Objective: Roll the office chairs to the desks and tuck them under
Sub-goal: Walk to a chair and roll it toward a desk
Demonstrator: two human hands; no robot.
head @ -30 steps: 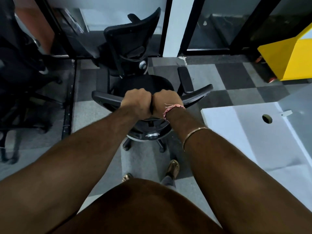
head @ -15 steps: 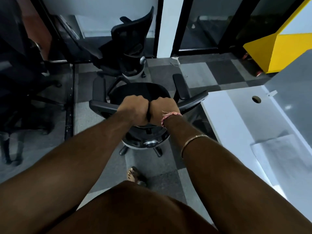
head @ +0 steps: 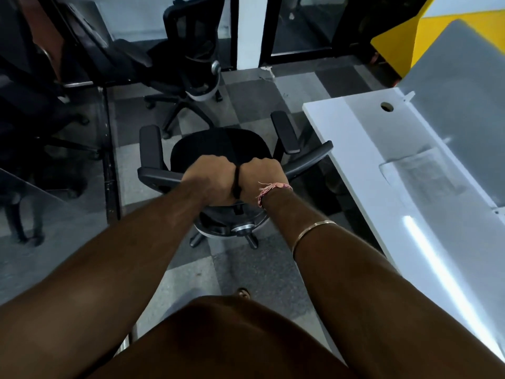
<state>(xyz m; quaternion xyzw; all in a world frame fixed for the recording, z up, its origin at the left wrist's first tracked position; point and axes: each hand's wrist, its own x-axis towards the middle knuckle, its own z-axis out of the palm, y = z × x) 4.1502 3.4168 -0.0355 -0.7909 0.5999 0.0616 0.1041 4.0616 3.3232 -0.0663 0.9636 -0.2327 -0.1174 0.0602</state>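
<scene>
Now both hands sit side by side on the top edge of the office chair's [head: 218, 149] backrest, left hand [head: 210, 179] and right hand [head: 263, 177], knuckles touching, fingers curled tight over the rim. Chair stands directly ahead of me on the checkered floor tiles [head: 251, 86], seat facing away from my grip. White desk [head: 363, 149] lies to the chair's right; its near corner is just beside the right armrest [head: 285, 132]. Desk's long edge runs roughly along my line of push, so I judge the chair must swing right to go under; right hand is the nearer one to the desk. Backrest rim looks like hard black plastic, seat looks like mesh or fabric, hard to tell in this dim light. Armrest pads are matte; desk top is smooth and glossy, with a round cable hole [head: 386, 106]. A second black chair [head: 188, 64] stands further off.
</scene>
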